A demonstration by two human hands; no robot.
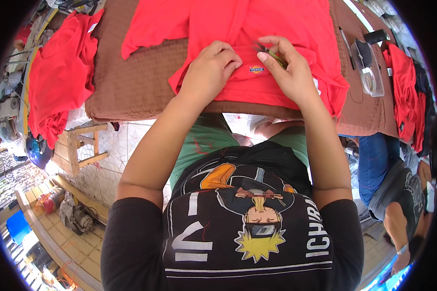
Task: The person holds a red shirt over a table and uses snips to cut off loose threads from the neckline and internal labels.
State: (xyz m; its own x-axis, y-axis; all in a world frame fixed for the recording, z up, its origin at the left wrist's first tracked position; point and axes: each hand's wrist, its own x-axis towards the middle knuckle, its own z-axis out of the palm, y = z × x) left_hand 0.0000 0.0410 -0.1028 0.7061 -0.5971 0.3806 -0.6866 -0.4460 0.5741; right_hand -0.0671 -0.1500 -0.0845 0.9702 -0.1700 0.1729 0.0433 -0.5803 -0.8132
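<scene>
A red shirt (245, 89) with a small patch lies folded in front of me on the brown cloth-covered table. My left hand (210, 69) rests on it left of the patch, fingers curled and pinched together; what is between the fingertips, if anything, is too small to see. Across the patch, my right hand (292, 68) is closed around small thread snips (277, 58) with yellow-green handles. Their dark tip is blurred and points up and left, toward the left hand. More red fabric (218, 22) spreads over the table beyond both hands.
Another red garment (63, 72) hangs off the table's left end. On the right lie a clear plastic case (371, 80) and a dark pen (347, 48), with red garments (407, 97) past them. A wooden stool (75, 150) stands lower left; a seated person (398, 203) is at right.
</scene>
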